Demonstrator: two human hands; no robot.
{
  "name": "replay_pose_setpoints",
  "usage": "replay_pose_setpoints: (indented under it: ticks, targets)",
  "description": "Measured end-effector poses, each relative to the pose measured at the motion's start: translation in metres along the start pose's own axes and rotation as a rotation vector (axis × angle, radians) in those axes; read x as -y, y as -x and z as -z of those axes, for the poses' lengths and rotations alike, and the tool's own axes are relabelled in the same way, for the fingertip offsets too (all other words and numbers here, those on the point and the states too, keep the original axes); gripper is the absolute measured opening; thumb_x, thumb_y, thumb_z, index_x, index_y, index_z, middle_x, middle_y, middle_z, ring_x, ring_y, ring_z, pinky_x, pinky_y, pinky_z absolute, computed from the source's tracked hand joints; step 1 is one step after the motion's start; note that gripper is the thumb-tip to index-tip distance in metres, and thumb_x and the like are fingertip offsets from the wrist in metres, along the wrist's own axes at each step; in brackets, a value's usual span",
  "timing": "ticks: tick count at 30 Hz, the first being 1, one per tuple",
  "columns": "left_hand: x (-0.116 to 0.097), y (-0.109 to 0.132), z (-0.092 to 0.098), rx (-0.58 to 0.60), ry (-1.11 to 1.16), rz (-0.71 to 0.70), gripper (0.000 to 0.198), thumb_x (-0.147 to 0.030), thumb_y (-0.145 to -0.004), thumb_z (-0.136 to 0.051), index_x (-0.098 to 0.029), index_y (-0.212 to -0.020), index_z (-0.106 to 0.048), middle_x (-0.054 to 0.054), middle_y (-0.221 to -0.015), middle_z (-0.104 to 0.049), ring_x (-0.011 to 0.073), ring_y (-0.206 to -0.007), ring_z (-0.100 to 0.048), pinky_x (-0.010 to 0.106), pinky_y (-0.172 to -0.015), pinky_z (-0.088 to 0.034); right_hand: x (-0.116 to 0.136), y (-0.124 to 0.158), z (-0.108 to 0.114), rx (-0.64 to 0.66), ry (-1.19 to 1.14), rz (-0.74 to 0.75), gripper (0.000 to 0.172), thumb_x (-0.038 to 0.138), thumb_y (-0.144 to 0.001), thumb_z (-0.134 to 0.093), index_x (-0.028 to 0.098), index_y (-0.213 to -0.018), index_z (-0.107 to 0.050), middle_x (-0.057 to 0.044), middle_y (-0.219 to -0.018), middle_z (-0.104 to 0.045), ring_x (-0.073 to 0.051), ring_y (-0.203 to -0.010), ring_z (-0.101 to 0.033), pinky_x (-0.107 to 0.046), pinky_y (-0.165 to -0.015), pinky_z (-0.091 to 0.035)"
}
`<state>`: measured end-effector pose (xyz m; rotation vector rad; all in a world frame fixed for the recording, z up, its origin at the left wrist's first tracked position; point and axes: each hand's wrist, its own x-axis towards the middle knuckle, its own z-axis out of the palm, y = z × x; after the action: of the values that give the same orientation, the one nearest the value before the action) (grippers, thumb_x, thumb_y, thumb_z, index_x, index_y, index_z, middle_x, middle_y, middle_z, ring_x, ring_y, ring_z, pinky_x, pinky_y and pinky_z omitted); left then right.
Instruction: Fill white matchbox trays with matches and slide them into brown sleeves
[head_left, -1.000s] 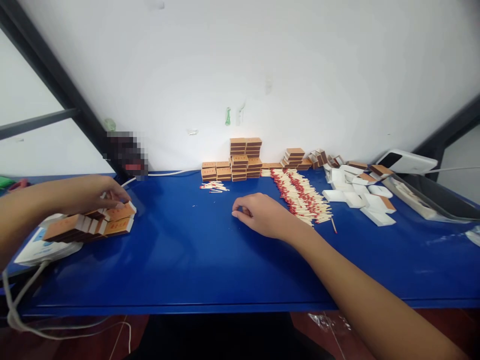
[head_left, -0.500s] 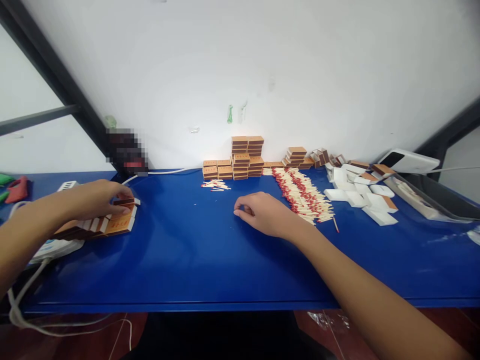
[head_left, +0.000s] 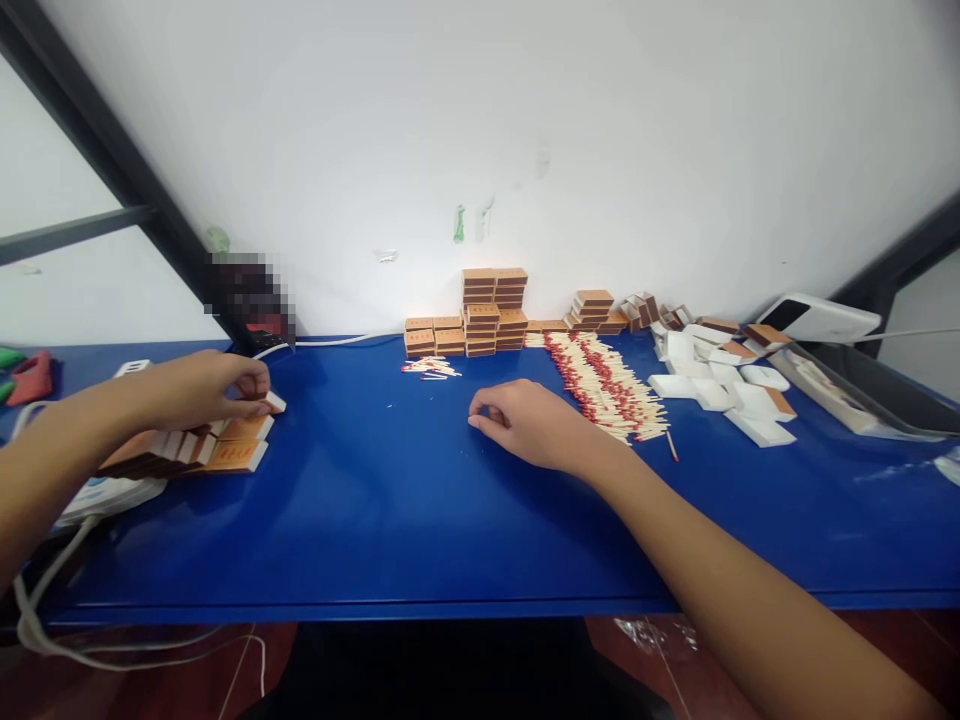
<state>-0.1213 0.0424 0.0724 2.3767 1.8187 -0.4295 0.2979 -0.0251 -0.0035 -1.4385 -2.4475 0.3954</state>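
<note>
At the left of the table, my left hand (head_left: 217, 385) has thumb and fingers closed on a matchbox (head_left: 275, 402), whose white end sticks out past the fingertips. The hand hides most of that box. Beneath and beside it, several orange-brown matchboxes (head_left: 236, 456) lie in a group, some leaning on each other. My right hand (head_left: 525, 425) rests on the blue table near its middle, fingers curled toward the thumb, with nothing visible in them. Right of it lies a large spread of red-tipped matches (head_left: 600, 385), partly behind the wrist.
Stacked matchboxes (head_left: 495, 315) stand against the wall, with a small pile of matches (head_left: 431, 368) in front. White matchbox trays (head_left: 709, 375) lie heaped at the right, near a grey bin (head_left: 874, 385) and a white device (head_left: 817, 320). A power strip (head_left: 112, 498) with cables sits left.
My left hand has shifted slightly, and the matchbox at its fingertips has turned from showing its dark side to showing its white end. My right hand stays in place.
</note>
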Motion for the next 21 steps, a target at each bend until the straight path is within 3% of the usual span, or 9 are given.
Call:
replay_pose_setpoints:
  ticks: [5, 7, 11, 17, 21]
  targets:
    - [-0.014, 0.018, -0.003, -0.059, -0.29, 0.15, 0.041, -0.059, -0.091, -0.048, -0.024, -0.103, -0.065, 0.008, -0.086, -0.075, 0.0269, -0.076, -0.065, 0.03, -0.065, -0.035, 0.001, 0.0, 0.0, 0.001, -0.003, 0.009, 0.017, 0.027, -0.102, -0.061, 0.02, -0.103, -0.077, -0.005, -0.09, -0.075, -0.016, -0.076, -0.061, -0.029, -0.068, -0.037]
    - [-0.017, 0.028, -0.009, -0.077, -0.328, 0.129, 0.036, -0.057, -0.09, -0.049, -0.025, -0.098, -0.064, 0.007, -0.084, -0.073, 0.0274, -0.075, -0.064, 0.032, -0.064, -0.034, 0.001, 0.0, -0.001, -0.007, -0.003, 0.018, 0.018, 0.027, -0.102, -0.061, 0.02, -0.103, -0.077, -0.005, -0.09, -0.075, -0.016, -0.075, -0.06, -0.029, -0.068, -0.037]
    - [-0.019, 0.044, -0.022, -0.161, -0.269, -0.001, 0.031, -0.055, -0.081, -0.057, -0.025, -0.085, -0.06, 0.007, -0.085, -0.07, 0.0281, -0.078, -0.064, 0.034, -0.069, -0.037, 0.0, 0.0, -0.001, -0.007, -0.016, 0.003, 0.018, 0.028, -0.102, -0.061, 0.02, -0.102, -0.077, -0.005, -0.089, -0.075, -0.016, -0.075, -0.059, -0.029, -0.068, -0.036]
    - [-0.019, 0.052, -0.03, -0.05, -0.138, -0.061, 0.027, -0.053, -0.079, -0.058, -0.026, -0.077, -0.059, 0.003, -0.078, -0.07, 0.0262, -0.075, -0.063, 0.035, -0.068, -0.04, -0.001, 0.0, -0.001, -0.006, -0.019, -0.012, 0.018, 0.028, -0.102, -0.061, 0.02, -0.102, -0.077, -0.004, -0.088, -0.074, -0.016, -0.075, -0.059, -0.029, -0.067, -0.036]
    - [-0.023, 0.056, -0.027, -0.065, -0.061, -0.047, 0.021, -0.048, -0.071, -0.063, -0.028, -0.075, -0.06, 0.0, -0.077, -0.071, 0.0278, -0.08, -0.065, 0.035, -0.072, -0.043, 0.0, 0.0, 0.0, 0.002, -0.022, -0.012, 0.017, 0.027, -0.102, -0.061, 0.02, -0.102, -0.077, -0.004, -0.088, -0.074, -0.016, -0.075, -0.06, -0.029, -0.067, -0.036]
